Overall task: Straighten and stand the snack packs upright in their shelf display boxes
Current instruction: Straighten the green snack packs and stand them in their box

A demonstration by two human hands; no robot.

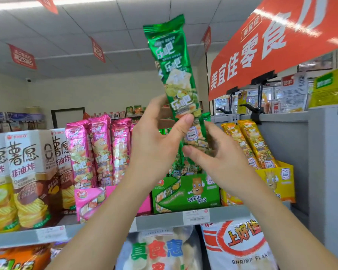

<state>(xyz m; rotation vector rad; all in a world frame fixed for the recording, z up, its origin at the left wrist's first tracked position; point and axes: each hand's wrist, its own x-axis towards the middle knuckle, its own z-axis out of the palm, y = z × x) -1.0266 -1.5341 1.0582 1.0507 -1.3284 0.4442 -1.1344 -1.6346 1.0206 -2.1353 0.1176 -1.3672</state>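
Observation:
A long green snack pack (175, 71) is held up above the green display box (185, 191), leaning a little to the left at its top. My left hand (154, 145) grips its lower part with the thumb on the front. My right hand (220, 154) pinches the pack's bottom end. More green packs (180, 168) stand in the box behind my hands, mostly hidden. Pink packs (101, 151) stand in a pink box (92, 201) to the left. Yellow packs (250, 143) lean left in a yellow box (277, 180) to the right.
Tall chip cartons (25, 178) fill the shelf's left end. A grey panel (328, 172) closes the right side. An orange banner (271, 45) hangs overhead at the right. Large snack bags (236, 248) sit on the lower shelf under the price strip (195, 216).

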